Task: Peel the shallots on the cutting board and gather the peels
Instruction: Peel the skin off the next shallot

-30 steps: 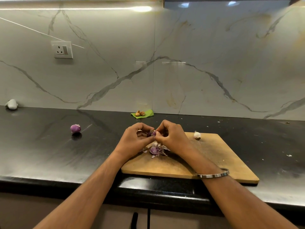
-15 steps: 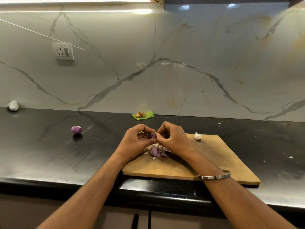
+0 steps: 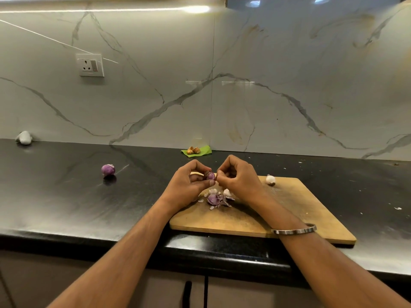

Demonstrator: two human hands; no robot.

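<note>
The left hand pinches a small purple shallot between thumb and curled fingers, held in the air above the far left part of the wooden cutting board; the right hand has its fingertips nipped together at the shallot's right side, apparently on a bit of skin too small to make out. The likeliest slip, I judge, is the bulb squirting out of so slight a hold when the skin is tugged, and rolling off the board onto the black counter. Thin skins could also tear short or scatter beyond the heap (they look papery and light). Count: one shallot in the grip; one purple shallot well to the left of it on the counter; one pale bulb to its right on the board; one pile of peels just below the hands.
</note>
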